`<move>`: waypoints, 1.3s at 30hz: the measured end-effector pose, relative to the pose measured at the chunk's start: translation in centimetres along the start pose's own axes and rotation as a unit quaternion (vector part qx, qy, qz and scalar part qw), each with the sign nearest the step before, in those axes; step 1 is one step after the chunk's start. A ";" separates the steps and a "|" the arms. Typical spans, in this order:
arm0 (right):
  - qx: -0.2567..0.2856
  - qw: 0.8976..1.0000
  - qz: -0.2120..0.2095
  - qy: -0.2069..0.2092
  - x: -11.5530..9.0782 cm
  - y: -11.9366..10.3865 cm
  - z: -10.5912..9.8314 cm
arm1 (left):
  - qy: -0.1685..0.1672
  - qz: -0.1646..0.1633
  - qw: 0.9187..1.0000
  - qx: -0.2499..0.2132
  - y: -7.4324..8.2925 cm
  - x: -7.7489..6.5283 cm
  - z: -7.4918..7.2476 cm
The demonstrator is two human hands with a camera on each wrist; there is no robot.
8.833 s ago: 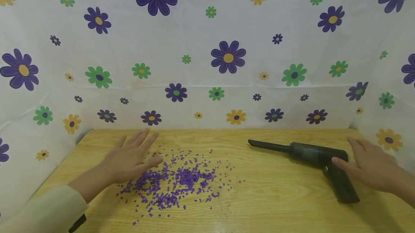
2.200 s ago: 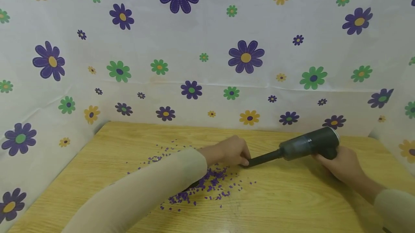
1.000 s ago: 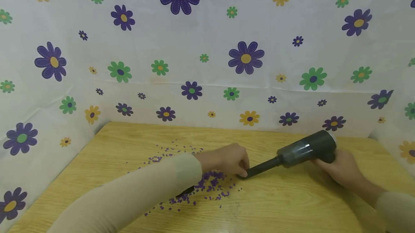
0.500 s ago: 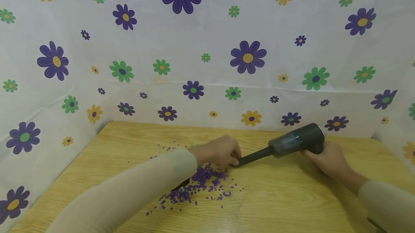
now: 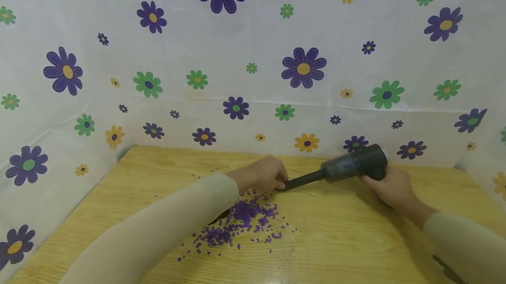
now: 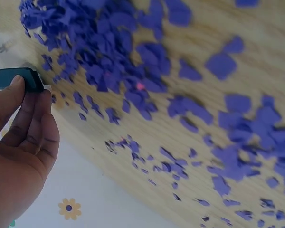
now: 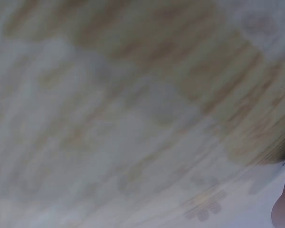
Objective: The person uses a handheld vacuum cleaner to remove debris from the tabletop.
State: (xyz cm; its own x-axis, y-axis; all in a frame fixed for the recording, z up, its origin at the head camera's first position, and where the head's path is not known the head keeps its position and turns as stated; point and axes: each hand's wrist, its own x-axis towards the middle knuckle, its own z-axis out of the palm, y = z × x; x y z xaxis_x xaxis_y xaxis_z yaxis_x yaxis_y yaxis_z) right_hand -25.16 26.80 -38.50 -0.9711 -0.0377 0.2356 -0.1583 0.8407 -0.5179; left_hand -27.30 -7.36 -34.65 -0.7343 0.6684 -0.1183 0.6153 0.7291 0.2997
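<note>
A dark handheld vacuum cleaner [image 5: 349, 163] slants over the table in the head view, its body raised at the right and its narrow nozzle [image 5: 303, 180] pointing down to the left. My right hand [image 5: 395, 187] grips its handle from below. At the nozzle's tip [image 6: 31, 80], my left hand [image 5: 261, 175] pinches with thumb and fingers. Purple scraps [image 5: 246, 212] lie scattered and heaped below the left hand, partly hidden by the left sleeve. The left wrist view shows the scraps [image 6: 104, 47] close beside the tip. Only a bit of my right hand [image 7: 283, 212] shows in the blurred right wrist view.
The wooden table [image 5: 336, 240] spreads under everything. A white flower-printed cloth [image 5: 261, 47] rises along its back and both sides. My left sleeve [image 5: 158, 227] crosses the left part of the table.
Earliest, both hands hovered open and the vacuum cleaner lay on the table. Since then I hold it at handle and nozzle tip. Over the last second it has moved left and toward the back.
</note>
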 end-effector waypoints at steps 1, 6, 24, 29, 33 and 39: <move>0.002 1.000 0.000 -0.001 0.1 -0.1 0.1 | -0.001 -0.003 1.000 0.000 -0.1 -0.1 -0.1; 0.013 1.000 -0.004 -0.015 0.5 -0.4 0.6 | -0.015 -0.008 1.000 -0.012 -0.7 -0.5 -0.2; 0.037 0.998 -0.015 -0.055 0.0 -1.3 1.1 | -0.047 0.027 0.998 -0.037 -0.5 -3.0 0.1; 0.044 0.997 -0.020 -0.058 -0.1 -1.7 1.2 | -0.038 0.053 0.997 -0.031 -0.6 -3.6 0.0; 0.050 0.997 -0.018 -0.052 -0.3 -1.9 1.3 | -0.033 0.075 0.996 -0.027 -0.7 -3.9 -0.2; 0.042 0.998 -0.033 -0.037 -0.3 -2.8 1.8 | -0.032 0.067 0.997 -0.026 -1.3 -4.6 -0.3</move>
State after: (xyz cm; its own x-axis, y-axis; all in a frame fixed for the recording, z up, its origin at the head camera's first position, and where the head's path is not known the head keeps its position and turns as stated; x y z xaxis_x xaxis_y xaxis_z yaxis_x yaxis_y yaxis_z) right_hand -24.76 23.49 -38.58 -0.9680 -0.1342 0.2119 -0.2341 0.7868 -0.5710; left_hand -24.80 -11.42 -34.17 -0.6260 0.7683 -0.1332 0.6898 0.6254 0.3648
